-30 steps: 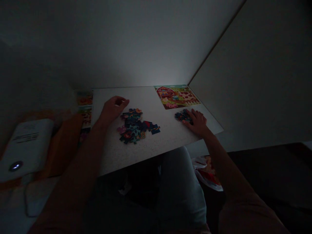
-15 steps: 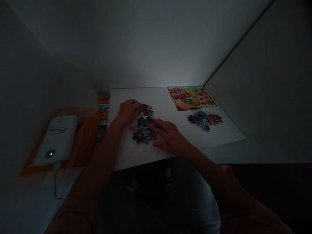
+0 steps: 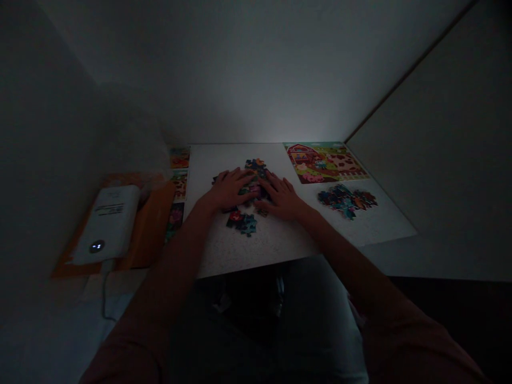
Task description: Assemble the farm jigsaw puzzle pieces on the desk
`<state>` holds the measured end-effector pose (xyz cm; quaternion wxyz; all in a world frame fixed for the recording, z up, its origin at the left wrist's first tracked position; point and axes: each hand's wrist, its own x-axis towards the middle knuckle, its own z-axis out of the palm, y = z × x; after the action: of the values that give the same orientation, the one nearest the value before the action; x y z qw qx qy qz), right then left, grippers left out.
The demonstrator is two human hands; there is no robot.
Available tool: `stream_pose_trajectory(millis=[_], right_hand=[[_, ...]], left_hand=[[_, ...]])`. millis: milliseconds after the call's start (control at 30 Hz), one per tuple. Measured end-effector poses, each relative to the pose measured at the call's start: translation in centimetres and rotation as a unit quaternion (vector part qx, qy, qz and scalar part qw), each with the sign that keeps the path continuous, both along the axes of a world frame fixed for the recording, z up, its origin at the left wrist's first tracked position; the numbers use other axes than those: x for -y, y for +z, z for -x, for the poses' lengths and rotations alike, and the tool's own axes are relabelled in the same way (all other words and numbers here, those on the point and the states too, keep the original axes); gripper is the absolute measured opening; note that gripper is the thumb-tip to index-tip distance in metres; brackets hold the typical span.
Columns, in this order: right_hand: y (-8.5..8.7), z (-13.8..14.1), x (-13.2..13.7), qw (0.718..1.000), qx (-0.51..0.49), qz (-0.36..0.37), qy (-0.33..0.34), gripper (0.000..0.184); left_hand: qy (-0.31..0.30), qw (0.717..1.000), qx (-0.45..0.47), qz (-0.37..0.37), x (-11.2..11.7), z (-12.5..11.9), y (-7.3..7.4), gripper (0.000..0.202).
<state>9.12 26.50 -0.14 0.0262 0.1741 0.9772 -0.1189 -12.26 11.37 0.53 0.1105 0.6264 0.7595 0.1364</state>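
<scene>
Jigsaw pile (image 3: 242,223) tighter vs before; L hand (image 3: 230,189), R hand (image 3: 282,198) now on it, fingers (image 3: 274,186) flat, spread.

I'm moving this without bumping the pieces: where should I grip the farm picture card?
Take the left edge of the farm picture card, coming from the left with the right hand. It lies flat, so that edge probably needs lifting first. Bare tabletop borders that side, while the loose puzzle pieces sit just off its near edge.
</scene>
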Motion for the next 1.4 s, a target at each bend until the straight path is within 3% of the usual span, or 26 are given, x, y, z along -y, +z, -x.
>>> stream_pose_trajectory(millis=[100,233,333,400,500,567,700,867,1000,1100,1200,1333,1400], right_hand=[[-0.5,-3.1,0.3,1.000,-0.007,-0.009,0.014,0.096],[-1.0,-6.9,1.5,0.999,-0.017,-0.022,0.024,0.096],[-1.0,-8.3,2.6,0.998,-0.026,-0.031,0.057,0.096],[-1.1,-8.4,3.2,0.996,-0.032,-0.038,0.069,0.094],[-1.4,-7.3,3.1,0.997,-0.032,-0.045,0.048,0.094],[-1.6,-5.8,2.5,0.998,-0.034,-0.046,0.022,0.101],[-1.3,-1.9,0.7,0.999,-0.025,-0.040,-0.012,0.116],[-0.9,3.0,-1.7,1.000,0.013,-0.017,-0.009,0.110],[-2.2,4.9,-3.9,1.000,-0.006,-0.010,-0.029,0.104],[-3.0,5.2,-4.9,0.998,-0.036,-0.010,-0.059,0.101],[-2.8,5.0,-4.9,0.996,-0.046,-0.016,-0.076,0.096],[-1.7,4.6,-4.1,0.998,-0.060,-0.011,0.004,0.083],[-1.4,4.5,-3.7,0.998,-0.057,0.000,0.039,0.086]], left_hand=[[0.085,0.996,-0.034,0.018,0.1,0.1,-0.1,0.071],[0.200,0.978,-0.056,0.003,0.3,0.9,-0.1,0.068],[0.223,0.973,-0.057,-0.013,0.3,1.0,0.0,0.070],[0.190,0.981,-0.041,-0.016,0.2,0.9,0.0,0.071],[0.067,0.998,-0.010,0.007,0.2,0.5,0.0,0.075],[0.038,0.999,-0.011,0.015,0.3,0.4,-0.1,0.084],[0.156,0.987,-0.034,0.006,0.6,1.0,-0.7,0.104],[0.250,0.967,-0.035,-0.017,0.7,2.1,-1.4,0.092],[0.306,0.951,-0.036,-0.026,0.7,2.4,-1.4,0.091],[0.301,0.952,-0.042,-0.028,0.7,2.3,-1.3,0.089],[0.251,0.966,-0.051,-0.013,0.5,1.7,-1.1,0.093],[0.189,0.981,-0.046,0.015,0.1,0.5,-0.7,0.097],[0.171,0.984,-0.048,0.013,0.0,0.1,-0.6,0.098]])
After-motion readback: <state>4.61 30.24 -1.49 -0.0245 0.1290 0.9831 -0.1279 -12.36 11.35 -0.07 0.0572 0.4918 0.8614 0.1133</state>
